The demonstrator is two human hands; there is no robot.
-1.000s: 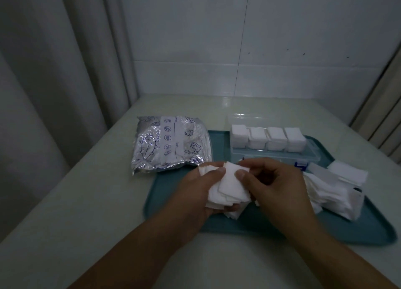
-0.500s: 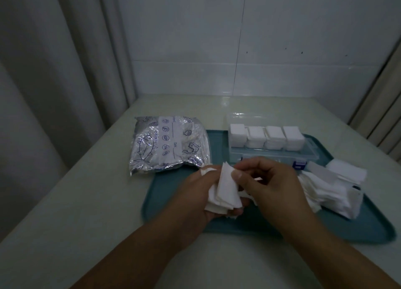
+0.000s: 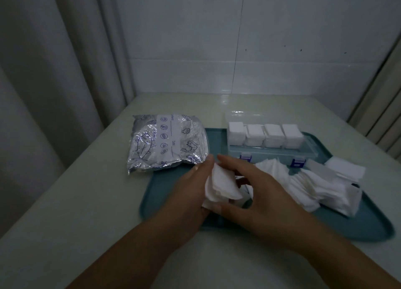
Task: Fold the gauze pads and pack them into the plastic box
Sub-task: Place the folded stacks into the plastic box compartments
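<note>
A small bundle of gauze pads (image 3: 221,185) is gripped between the left hand (image 3: 191,193) and right hand (image 3: 256,193) above the teal tray (image 3: 173,202). Edges should be squared before creasing, then the pads carried to the plastic box (image 3: 271,152).

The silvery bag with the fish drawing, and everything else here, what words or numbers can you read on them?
"Date": printed sideways on the white strip of the crinkly silver foil bag.
A second word at the top end of that strip is too blurred to read.
The small round icons and fish drawings on the bag carry no readable text.
The clear plastic box with blue latches shows no writing.
</note>
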